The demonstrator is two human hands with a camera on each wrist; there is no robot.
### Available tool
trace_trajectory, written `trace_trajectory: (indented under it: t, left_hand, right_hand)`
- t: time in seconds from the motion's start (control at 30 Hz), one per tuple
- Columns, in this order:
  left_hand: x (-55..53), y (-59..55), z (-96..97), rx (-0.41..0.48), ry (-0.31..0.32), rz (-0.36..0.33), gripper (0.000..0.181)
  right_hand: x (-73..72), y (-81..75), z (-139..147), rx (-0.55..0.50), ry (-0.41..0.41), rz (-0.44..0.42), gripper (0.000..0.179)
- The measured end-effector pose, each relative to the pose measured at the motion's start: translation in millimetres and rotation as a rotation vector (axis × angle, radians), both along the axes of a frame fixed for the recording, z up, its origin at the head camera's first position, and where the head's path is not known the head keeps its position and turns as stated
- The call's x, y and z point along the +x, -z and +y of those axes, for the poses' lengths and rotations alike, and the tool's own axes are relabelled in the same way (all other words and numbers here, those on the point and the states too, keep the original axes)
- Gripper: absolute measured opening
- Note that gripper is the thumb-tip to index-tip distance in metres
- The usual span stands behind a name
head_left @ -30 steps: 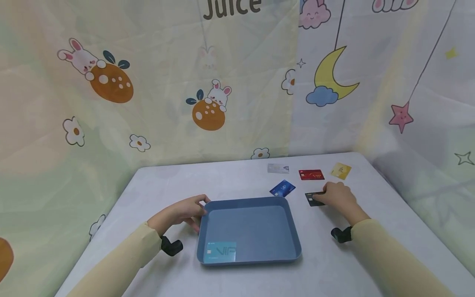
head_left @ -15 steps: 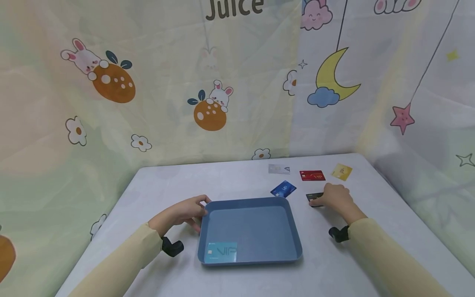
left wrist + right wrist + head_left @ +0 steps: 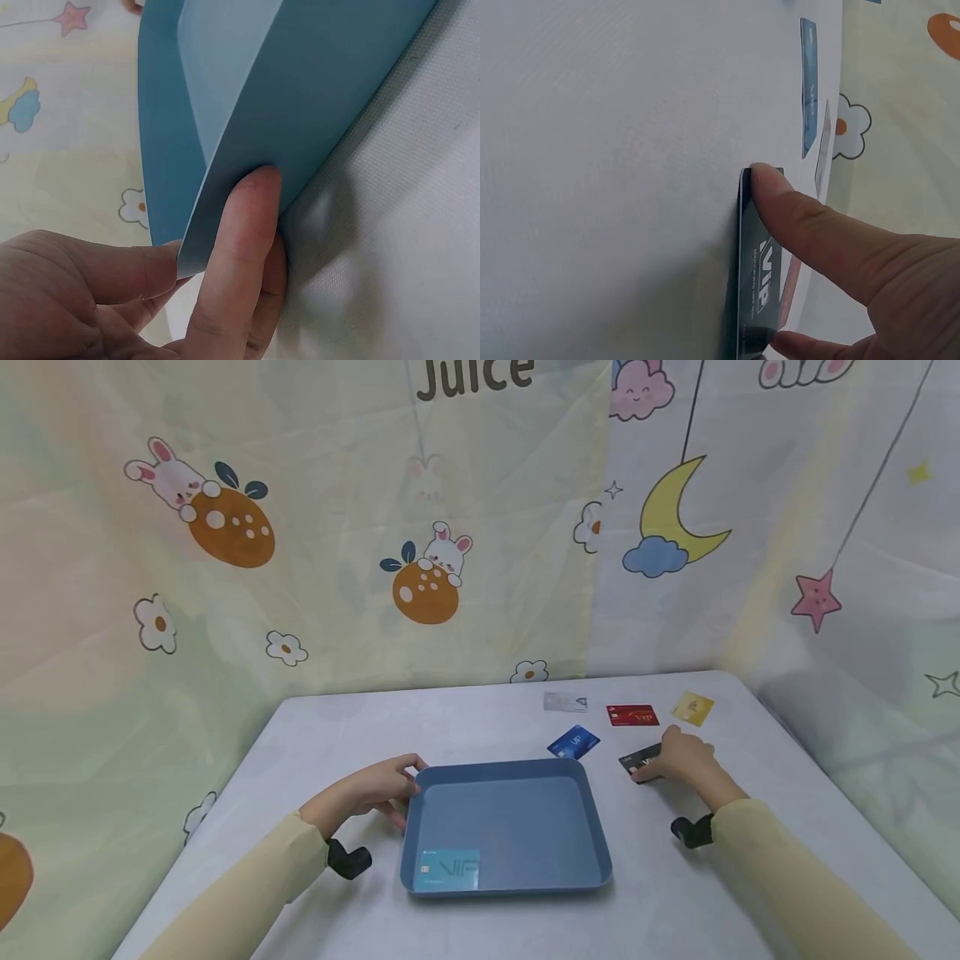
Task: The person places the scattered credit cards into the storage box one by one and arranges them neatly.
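My left hand (image 3: 375, 785) grips the left rim of a blue-grey rectangular tray (image 3: 517, 827). In the left wrist view, the thumb is at the rim and a finger (image 3: 244, 232) presses the outer wall. A light-blue VIP card (image 3: 448, 870) lies in the tray's near left corner. To the right of the tray, my right hand (image 3: 684, 756) pinches a black VIP card (image 3: 636, 763) at the table. The right wrist view has the thumb (image 3: 780, 196) on one edge of the card and a fingertip (image 3: 791, 343) at another, with part of the card cut off below.
A blue card (image 3: 573, 742) lies just behind the tray's far right corner. Farther back are a silver card (image 3: 566, 702), a red card (image 3: 632, 716) and a yellow card (image 3: 693, 708). A printed cloth (image 3: 337, 568) hangs behind the white table (image 3: 337, 731).
The black card has turned slightly, its right end swinging away from me, while my right hand has shifted a little with it. My left hand and the tray stay put.
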State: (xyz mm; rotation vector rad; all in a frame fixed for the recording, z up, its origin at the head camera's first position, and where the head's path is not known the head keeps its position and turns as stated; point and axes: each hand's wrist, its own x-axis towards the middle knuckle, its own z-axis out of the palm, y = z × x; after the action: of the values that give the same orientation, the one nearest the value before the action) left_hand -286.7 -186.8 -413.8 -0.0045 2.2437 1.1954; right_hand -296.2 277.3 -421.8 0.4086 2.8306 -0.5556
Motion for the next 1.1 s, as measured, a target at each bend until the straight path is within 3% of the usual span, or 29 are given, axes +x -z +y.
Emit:
trace_trajectory:
  t: [0.23, 0.43, 0.57, 0.8, 0.9, 1.1]
  left_hand:
    - [0.0, 0.6, -1.5, -0.005, -0.007, 0.003, 0.034]
    - [-0.4, 2.0, -2.7, -0.001, -0.003, 0.005, 0.033]
    - [-0.6, 1.8, -1.9, -0.001, 0.001, 0.004, 0.033]
    - [-1.4, 1.8, -1.7, 0.003, -0.001, -0.001, 0.034]
    - [-1.7, 1.9, -1.5, 0.0, -0.003, -0.002, 0.034]
    - [-1.4, 1.6, -0.8, -0.001, -0.005, -0.003, 0.034]
  right_hand:
    - [-2.0, 2.9, 18.6, -0.074, -0.055, 0.052, 0.068]
    - [-5.9, 8.0, 38.1, -0.213, -0.036, 0.059, 0.046]
    - [-7.3, 10.8, 45.5, -0.361, 0.023, 0.006, 0.048]
    - [-3.6, 3.9, 46.9, -0.749, 0.131, -0.057, 0.055]
    - [-3.1, 2.1, 46.4, -0.804, 0.115, -0.056, 0.052]
    - [-3.8, 3.8, 43.8, -0.813, 0.127, -0.043, 0.05]
